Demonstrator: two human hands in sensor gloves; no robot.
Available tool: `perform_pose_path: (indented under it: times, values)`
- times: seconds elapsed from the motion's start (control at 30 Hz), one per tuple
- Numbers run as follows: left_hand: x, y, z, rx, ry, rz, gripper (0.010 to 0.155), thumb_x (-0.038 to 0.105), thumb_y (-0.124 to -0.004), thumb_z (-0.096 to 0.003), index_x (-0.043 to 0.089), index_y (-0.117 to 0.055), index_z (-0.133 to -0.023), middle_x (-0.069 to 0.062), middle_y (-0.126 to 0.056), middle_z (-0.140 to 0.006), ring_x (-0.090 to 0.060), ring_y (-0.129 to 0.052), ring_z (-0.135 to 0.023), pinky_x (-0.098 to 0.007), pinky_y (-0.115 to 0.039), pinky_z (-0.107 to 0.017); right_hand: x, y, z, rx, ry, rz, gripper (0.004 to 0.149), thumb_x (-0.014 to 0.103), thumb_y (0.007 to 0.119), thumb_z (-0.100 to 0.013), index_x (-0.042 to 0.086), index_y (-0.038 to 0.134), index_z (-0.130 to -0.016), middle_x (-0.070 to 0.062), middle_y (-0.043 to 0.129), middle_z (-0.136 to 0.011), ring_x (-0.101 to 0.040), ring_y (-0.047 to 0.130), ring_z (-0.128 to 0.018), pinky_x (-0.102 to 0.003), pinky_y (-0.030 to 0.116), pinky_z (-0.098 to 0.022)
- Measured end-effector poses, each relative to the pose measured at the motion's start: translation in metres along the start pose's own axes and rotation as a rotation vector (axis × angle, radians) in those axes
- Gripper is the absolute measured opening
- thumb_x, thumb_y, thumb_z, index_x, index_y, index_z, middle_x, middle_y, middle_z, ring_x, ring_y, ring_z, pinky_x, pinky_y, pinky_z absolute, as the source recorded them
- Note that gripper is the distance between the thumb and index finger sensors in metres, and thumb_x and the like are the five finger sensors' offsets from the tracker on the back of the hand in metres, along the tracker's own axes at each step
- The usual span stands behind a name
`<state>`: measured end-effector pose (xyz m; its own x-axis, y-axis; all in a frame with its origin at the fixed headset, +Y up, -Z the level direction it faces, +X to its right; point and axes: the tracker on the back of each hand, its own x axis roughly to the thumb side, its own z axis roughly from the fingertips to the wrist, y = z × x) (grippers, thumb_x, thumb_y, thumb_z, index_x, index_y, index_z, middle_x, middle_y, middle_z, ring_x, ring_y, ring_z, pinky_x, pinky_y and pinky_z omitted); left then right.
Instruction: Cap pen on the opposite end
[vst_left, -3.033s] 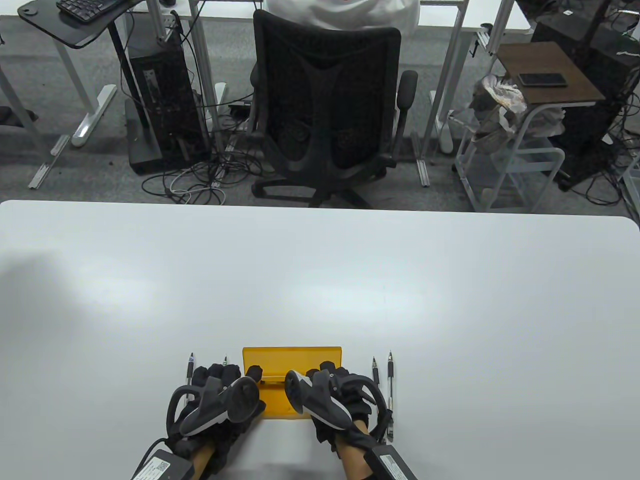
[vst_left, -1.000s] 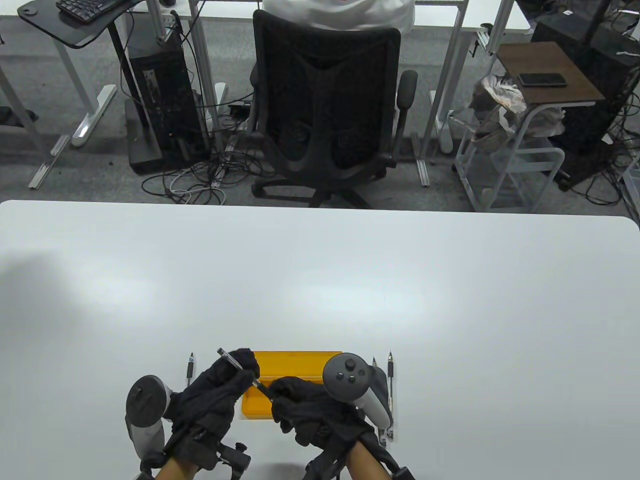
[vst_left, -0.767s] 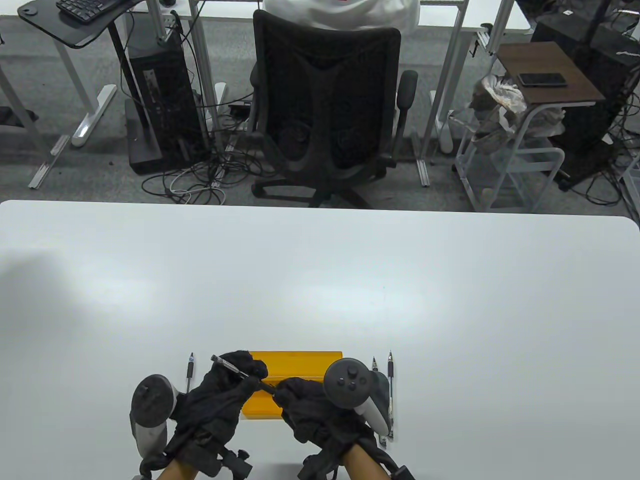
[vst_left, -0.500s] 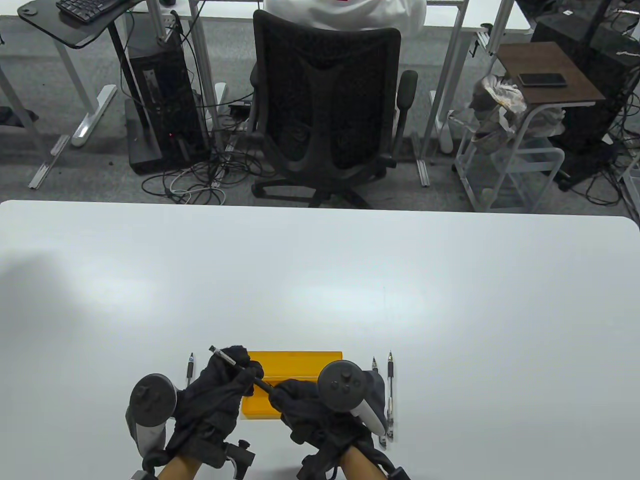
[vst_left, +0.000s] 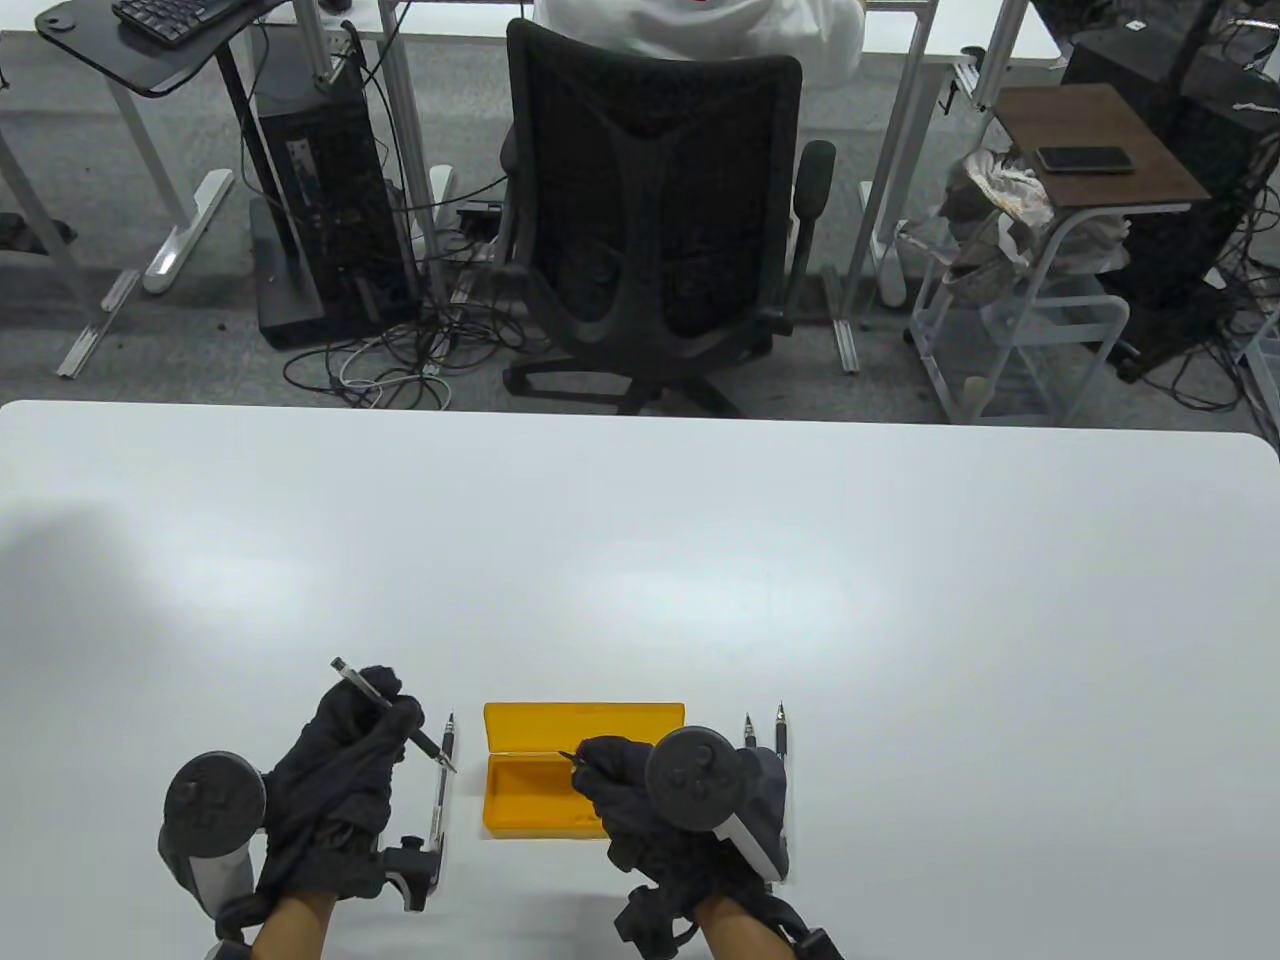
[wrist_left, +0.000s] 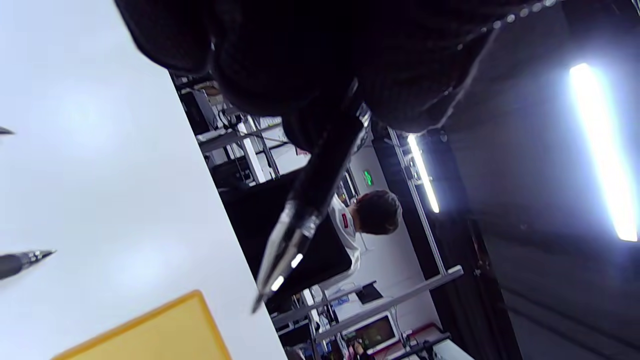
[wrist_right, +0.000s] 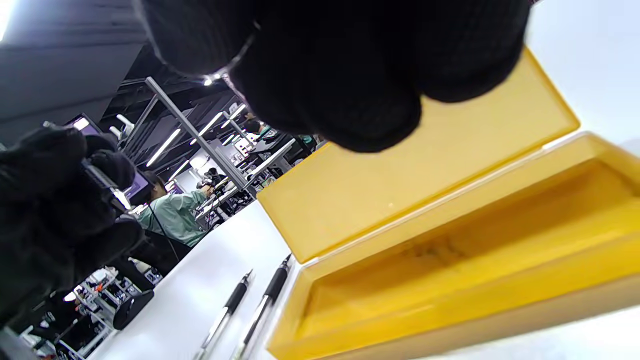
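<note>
My left hand (vst_left: 385, 720) grips a black-and-clear pen (vst_left: 390, 712) above the table, left of the case. Its bare tip points down and right, as the left wrist view shows on the pen (wrist_left: 300, 220). My right hand (vst_left: 597, 765) hovers over the open yellow case (vst_left: 530, 800) and pinches a small dark piece (vst_left: 568, 756), apparently the pen's cap. In the right wrist view my right fingers (wrist_right: 350, 90) hide that piece, and the case (wrist_right: 450, 225) lies empty below them. The two hands are apart.
One pen (vst_left: 440, 795) lies just left of the case, and the right wrist view shows a second pen (wrist_right: 227, 305) beside it. Two more pens (vst_left: 780, 745) lie right of the case, partly under my right hand. An office chair (vst_left: 650, 220) stands beyond the table's far edge.
The hands, joined on one pen half a second ago, have pulled apart. My left hand has moved left with the pen, and the dark piece has stayed in my right fingers over the case.
</note>
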<state>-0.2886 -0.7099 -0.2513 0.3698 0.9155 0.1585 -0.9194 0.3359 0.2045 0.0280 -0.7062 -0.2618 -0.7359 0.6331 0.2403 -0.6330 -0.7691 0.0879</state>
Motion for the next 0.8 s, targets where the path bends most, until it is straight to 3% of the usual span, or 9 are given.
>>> perform_pose_path:
  times: [0.37,0.47,0.6,0.67,0.8]
  values:
    - [0.012,-0.01,0.004,-0.06,-0.109,-0.132,0.053,0.034,-0.093,-0.0499,0.007,-0.08,-0.093,-0.016,-0.098,-0.074,-0.028,-0.091,-0.054,-0.064,-0.058,-0.067,0.0,-0.003,0.001,-0.019,0.007,-0.01,0.045,0.032,0.074,-0.042,0.02,0.085,-0.084,-0.007,0.098,-0.064,-0.022,0.1,-0.047,-0.042,0.085,-0.038]
    - [0.024,-0.017,0.006,-0.112,-0.218,-0.3,0.051,0.033,-0.091,-0.0502,0.007,-0.082,-0.094,-0.017,-0.096,-0.075,-0.031,-0.089,-0.057,-0.066,-0.055,-0.067,-0.001,-0.006,0.001,-0.037,0.01,-0.029,0.045,0.03,0.073,-0.043,0.022,0.084,-0.086,-0.007,0.096,-0.067,-0.022,0.1,-0.05,-0.043,0.084,-0.04]
    - [0.043,-0.04,0.014,-0.226,-0.455,-0.751,0.048,0.031,-0.083,-0.0514,0.012,-0.083,-0.095,-0.015,-0.093,-0.079,-0.034,-0.085,-0.065,-0.07,-0.049,-0.069,-0.002,-0.01,0.002,-0.068,0.012,-0.057,0.045,0.028,0.072,-0.043,0.024,0.083,-0.087,-0.007,0.094,-0.07,-0.023,0.099,-0.053,-0.043,0.084,-0.042]
    - [0.046,-0.05,0.018,-0.272,-0.512,-0.873,0.047,0.032,-0.081,-0.0511,0.015,-0.084,-0.095,-0.014,-0.092,-0.081,-0.034,-0.083,-0.069,-0.07,-0.046,-0.07,-0.002,-0.011,0.002,-0.076,0.01,-0.061,0.045,0.028,0.072,-0.043,0.025,0.083,-0.087,-0.007,0.093,-0.072,-0.023,0.098,-0.055,-0.044,0.083,-0.043]
    - [0.049,-0.06,0.02,-0.301,-0.528,-0.858,0.047,0.031,-0.081,-0.0508,0.015,-0.084,-0.095,-0.014,-0.091,-0.081,-0.035,-0.082,-0.071,-0.071,-0.045,-0.071,-0.002,-0.01,0.002,-0.061,0.008,-0.052,0.045,0.027,0.072,-0.044,0.027,0.082,-0.087,-0.007,0.092,-0.074,-0.023,0.097,-0.057,-0.044,0.082,-0.044]
